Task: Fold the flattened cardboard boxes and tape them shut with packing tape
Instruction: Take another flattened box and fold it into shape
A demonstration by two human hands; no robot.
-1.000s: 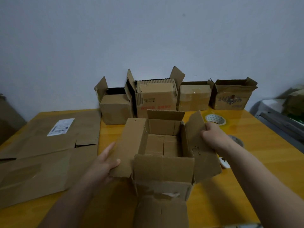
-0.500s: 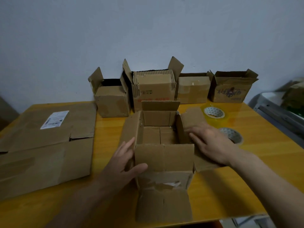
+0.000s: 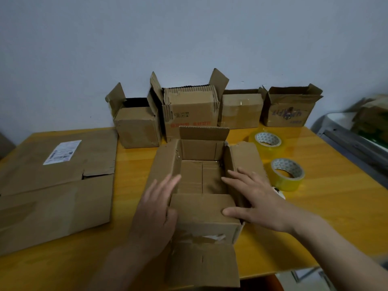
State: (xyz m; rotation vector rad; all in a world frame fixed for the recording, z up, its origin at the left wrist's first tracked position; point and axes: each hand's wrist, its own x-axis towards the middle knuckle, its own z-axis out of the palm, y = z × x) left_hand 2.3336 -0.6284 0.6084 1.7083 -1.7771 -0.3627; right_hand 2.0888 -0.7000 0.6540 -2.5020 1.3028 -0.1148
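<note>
Both hands have let go of the side flaps they held a second ago and come in over the box [image 3: 201, 208], which stands open-topped at the near middle of the table [image 3: 327, 202]. The left hand [image 3: 156, 211] lies against the left wall, fingers straight and close together. The right hand [image 3: 254, 198] rests on the right rim, fingers spread, thumb on the near flap. Side flaps now splay outward. Likely next is folding the top flaps shut; two tape rolls [image 3: 287, 173] wait just right of the box, untouched.
</note>
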